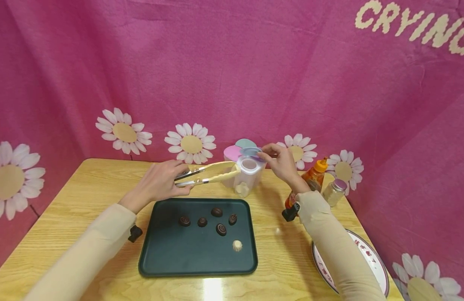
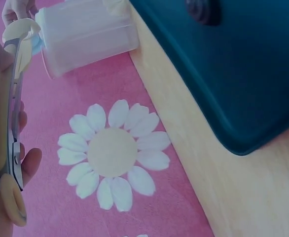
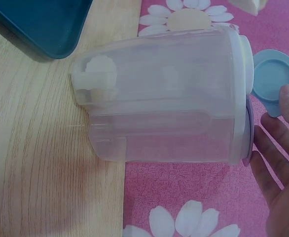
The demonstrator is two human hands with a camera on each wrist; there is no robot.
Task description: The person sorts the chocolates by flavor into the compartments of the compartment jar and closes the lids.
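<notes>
My left hand [image 1: 162, 179] grips metal tongs [image 1: 211, 172] with cream-coloured tips. The tips are at the round opening of a clear multi-compartment container [image 1: 250, 175], and I cannot tell whether they hold anything. Thumb and index finger of my right hand [image 1: 282, 163] pinch the raised blue flip lid [image 3: 273, 79] of that opening. Other fingers of this hand lie near the container's purple lid [image 3: 249, 131]. Pale pieces [image 3: 101, 74] lie at the container's bottom. In front, a dark green tray [image 1: 179, 255] bears several brown chocolates [image 1: 221, 229] and one white chocolate [image 1: 237, 245].
Right of the container stand a sauce bottle [image 1: 316, 173] with an orange cap and a small jar [image 1: 334, 192] with a purple lid. A white plate [image 1: 371, 259] with red writing lies under the right forearm. A pink flowered cloth [image 1: 232, 83] hangs behind the table.
</notes>
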